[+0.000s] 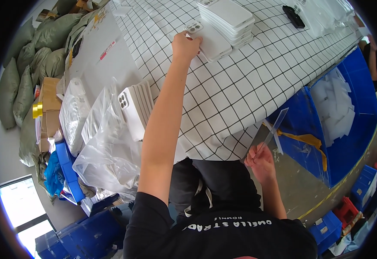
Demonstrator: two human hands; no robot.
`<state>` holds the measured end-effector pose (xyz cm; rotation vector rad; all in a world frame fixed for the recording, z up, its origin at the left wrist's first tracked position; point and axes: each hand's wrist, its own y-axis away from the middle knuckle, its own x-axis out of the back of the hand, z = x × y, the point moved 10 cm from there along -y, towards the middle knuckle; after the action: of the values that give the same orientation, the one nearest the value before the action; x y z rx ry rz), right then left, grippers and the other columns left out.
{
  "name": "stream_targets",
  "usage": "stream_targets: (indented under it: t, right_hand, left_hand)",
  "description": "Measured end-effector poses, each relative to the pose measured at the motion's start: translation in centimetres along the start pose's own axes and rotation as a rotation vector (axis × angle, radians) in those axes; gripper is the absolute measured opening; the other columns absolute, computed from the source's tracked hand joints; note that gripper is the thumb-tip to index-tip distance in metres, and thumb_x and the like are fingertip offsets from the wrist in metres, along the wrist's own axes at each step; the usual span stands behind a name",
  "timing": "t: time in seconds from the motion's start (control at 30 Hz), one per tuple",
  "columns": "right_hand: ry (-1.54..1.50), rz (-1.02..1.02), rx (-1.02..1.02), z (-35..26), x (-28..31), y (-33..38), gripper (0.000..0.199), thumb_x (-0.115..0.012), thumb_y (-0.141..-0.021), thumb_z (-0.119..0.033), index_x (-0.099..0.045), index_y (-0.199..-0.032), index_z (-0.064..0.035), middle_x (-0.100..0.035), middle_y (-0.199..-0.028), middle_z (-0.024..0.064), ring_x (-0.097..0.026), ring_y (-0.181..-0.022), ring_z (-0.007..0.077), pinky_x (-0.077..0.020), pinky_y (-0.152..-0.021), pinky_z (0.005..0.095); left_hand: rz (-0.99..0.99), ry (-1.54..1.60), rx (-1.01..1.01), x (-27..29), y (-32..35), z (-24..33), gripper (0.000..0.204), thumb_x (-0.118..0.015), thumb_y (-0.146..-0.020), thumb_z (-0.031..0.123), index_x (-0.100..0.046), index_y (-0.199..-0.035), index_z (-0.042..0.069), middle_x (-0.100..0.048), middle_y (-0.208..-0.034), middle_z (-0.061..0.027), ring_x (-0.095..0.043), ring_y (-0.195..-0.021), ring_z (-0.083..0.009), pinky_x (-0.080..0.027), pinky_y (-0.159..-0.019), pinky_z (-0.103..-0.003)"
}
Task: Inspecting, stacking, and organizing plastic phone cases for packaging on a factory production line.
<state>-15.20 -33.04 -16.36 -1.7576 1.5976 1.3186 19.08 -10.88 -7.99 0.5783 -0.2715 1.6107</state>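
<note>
Checked cloth covers the worktable, its near edge hanging in front of the person's dark trousers. Just beyond that edge, out over the gap beside the table, the right hand has its fingers pinched together on a clear flat strip, which slants up toward the blue bin. To the left, a leaning row of white cases stands beside loose plastic bags, under the reach of the left forearm. Farther out, the left hand is at the white phone case, which lies flat with its camera ring toward the far left; the thumb and fingers are curled and a little apart near that ring, though I cannot tell whether they grip it or only rest there. Handling it well, I judge, means holding the case by its rim and keeping the strip by its edges, so neither gets smudged or bent. Cloth gives room for a low slide toward the body, but the tall stack of cases sits close behind on the right, so any lift should swing left or nearward, away from it.
</note>
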Motion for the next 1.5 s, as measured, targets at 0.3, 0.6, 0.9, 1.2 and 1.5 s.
stream_targets:
  t: [0.3, 0.6, 0.9, 1.2, 1.5]
  right_hand:
    - [0.026, 0.017, 0.003, 0.2, -0.8, 0.4, 0.028, -0.061, -0.075, 0.005, -0.046, -0.093, -0.0104, -0.050, -0.087, 0.0054, -0.052, -0.068, 0.0171, -0.0381, -0.064, 0.0316]
    - [0.018, -0.081, -0.028, 1.7, -3.3, 0.1, 0.024, -0.063, -0.078, 0.000, -0.047, -0.095, -0.0081, -0.047, -0.086, 0.0047, -0.048, -0.065, 0.0155, -0.0361, -0.062, 0.0303]
    - [0.065, -0.340, -0.112, 4.0, -7.2, 0.4, 0.022, -0.066, -0.084, -0.011, -0.047, -0.096, -0.0072, -0.045, -0.086, 0.0033, -0.045, -0.062, 0.0125, -0.0348, -0.061, 0.0286]
    - [0.143, -0.382, -0.086, 5.9, -10.7, 1.1, 0.020, -0.066, -0.084, -0.011, -0.049, -0.090, -0.0046, -0.045, -0.084, 0.0050, -0.048, -0.061, 0.0128, -0.0347, -0.059, 0.0277]
    - [0.199, -0.466, -0.149, 7.7, -12.6, 0.7, 0.020, -0.064, -0.084, -0.009, -0.049, -0.096, -0.0072, -0.045, -0.088, 0.0045, -0.046, -0.060, 0.0124, -0.0346, -0.060, 0.0273]
  left_hand:
    - [0.223, 0.052, -0.136, 2.4, 2.3, 1.1, 0.053, -0.071, -0.081, 0.020, -0.056, -0.124, -0.007, -0.067, -0.105, -0.0203, -0.070, -0.074, -0.0257, -0.055, -0.063, -0.035]
    - [0.424, -0.254, -0.250, 5.5, 7.2, 0.4, 0.054, -0.068, -0.084, 0.031, -0.056, -0.130, 0.005, -0.062, -0.116, -0.0149, -0.062, -0.101, -0.0261, -0.049, -0.084, -0.036]
    - [0.714, -0.569, 0.107, 18.1, 24.2, -5.1, 0.054, -0.075, -0.078, 0.022, -0.052, -0.125, 0.007, -0.045, -0.133, -0.0205, -0.041, -0.123, -0.0370, -0.042, -0.096, -0.047]
    - [0.668, -0.247, -0.087, 19.5, 26.2, -6.1, 0.055, -0.077, -0.076, 0.015, -0.052, -0.125, 0.009, -0.044, -0.132, -0.0167, -0.039, -0.124, -0.0328, -0.042, -0.096, -0.044]
    - [0.671, 0.966, -0.176, 21.3, 29.3, -11.7, 0.049, -0.071, -0.081, 0.011, -0.048, -0.125, 0.004, -0.050, -0.123, -0.0166, -0.051, -0.111, -0.0309, -0.042, -0.094, -0.044]
